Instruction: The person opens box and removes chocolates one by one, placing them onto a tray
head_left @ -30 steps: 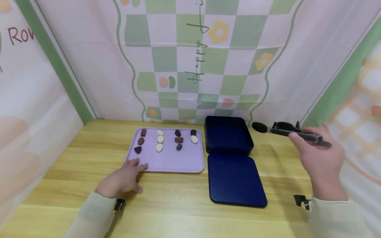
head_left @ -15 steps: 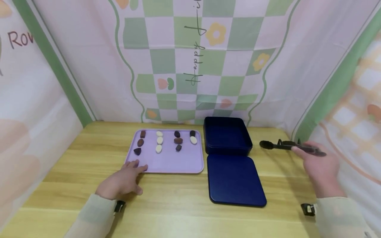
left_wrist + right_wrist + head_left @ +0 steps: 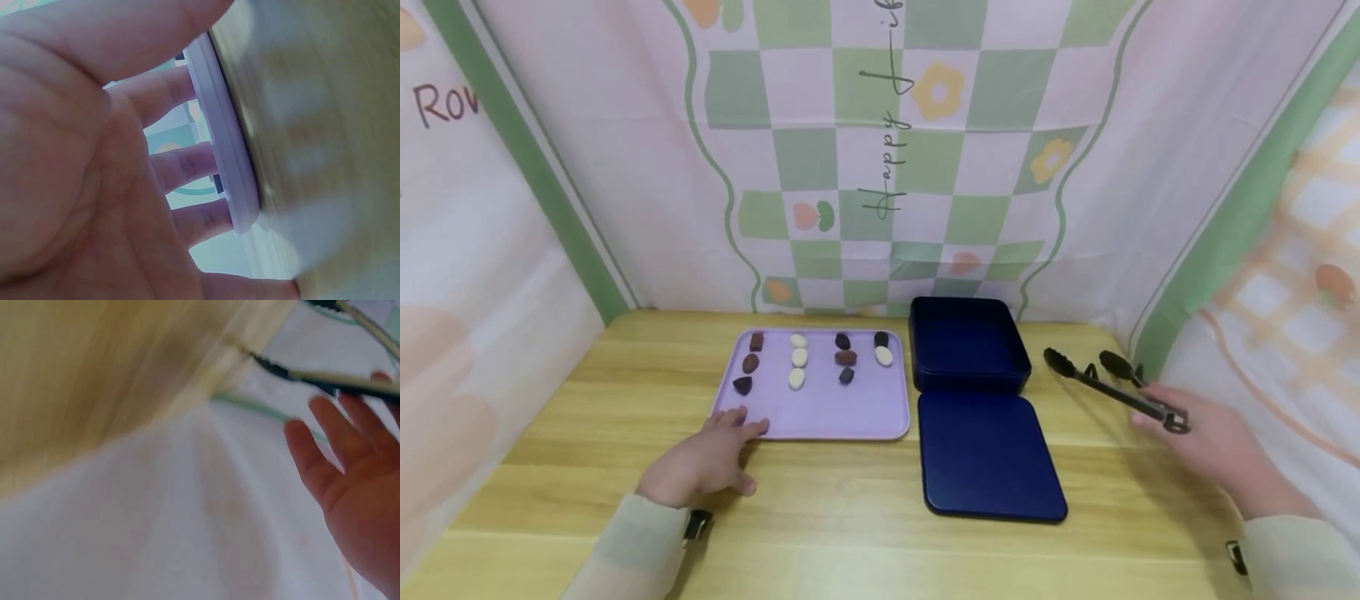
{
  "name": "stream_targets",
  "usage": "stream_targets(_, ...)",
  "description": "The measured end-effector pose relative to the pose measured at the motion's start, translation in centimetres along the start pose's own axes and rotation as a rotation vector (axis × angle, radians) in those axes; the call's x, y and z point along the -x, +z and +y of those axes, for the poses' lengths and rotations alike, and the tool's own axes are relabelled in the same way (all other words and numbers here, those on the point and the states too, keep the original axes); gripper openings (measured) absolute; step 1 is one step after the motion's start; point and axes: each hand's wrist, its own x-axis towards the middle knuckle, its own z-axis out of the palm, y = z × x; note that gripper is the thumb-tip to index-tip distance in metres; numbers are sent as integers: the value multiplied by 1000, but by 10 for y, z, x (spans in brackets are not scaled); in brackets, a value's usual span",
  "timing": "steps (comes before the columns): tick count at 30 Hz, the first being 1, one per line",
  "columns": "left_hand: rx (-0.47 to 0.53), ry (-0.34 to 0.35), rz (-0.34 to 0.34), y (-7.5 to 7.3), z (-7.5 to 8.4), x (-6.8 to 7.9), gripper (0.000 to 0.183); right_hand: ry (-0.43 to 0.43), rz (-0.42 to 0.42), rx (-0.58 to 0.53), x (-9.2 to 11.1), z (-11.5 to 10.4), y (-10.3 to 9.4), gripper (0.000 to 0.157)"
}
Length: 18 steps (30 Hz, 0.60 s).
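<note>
My left hand point(image 3: 700, 462) rests its fingertips on the near left corner of a lilac tray point(image 3: 850, 414). In the left wrist view the straight fingers point(image 3: 187, 165) reach over the tray's rim point(image 3: 228, 144). Dark, brown and white pieces like chocolates point(image 3: 800, 357) lie in columns on the tray. At the right, black tongs point(image 3: 1108, 389) stand spread low over the table. My right hand point(image 3: 1202, 433) is at their handle end. In the right wrist view its fingers point(image 3: 306, 453) are extended, with the fingertips right at one tong arm point(image 3: 337, 378).
A dark blue box point(image 3: 970, 379) stands right of the tray, with nothing seen inside. Its flat blue lid point(image 3: 992, 458) lies in front of it. A printed curtain point(image 3: 880, 167) hangs behind the wooden table point(image 3: 820, 533) and along both sides.
My right hand has lowered the tongs toward the table and moved back to the right. The tong arms have spread apart and the fingers have loosened. My left hand stays on the tray corner.
</note>
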Motion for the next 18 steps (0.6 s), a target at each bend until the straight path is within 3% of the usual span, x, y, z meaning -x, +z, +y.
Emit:
stream_targets(7, 8, 0, 7, 0, -1, 1, 88, -157, -185, 108, 11, 0, 3, 90)
stream_targets(10, 5, 2, 12, 0, -1, 1, 88, -200, -215, 154, 12, 0, 7, 94)
stream_targets(18, 2, -4, 10, 1, -1, -3, 88, -102, -381, 160, 12, -10, 16, 58)
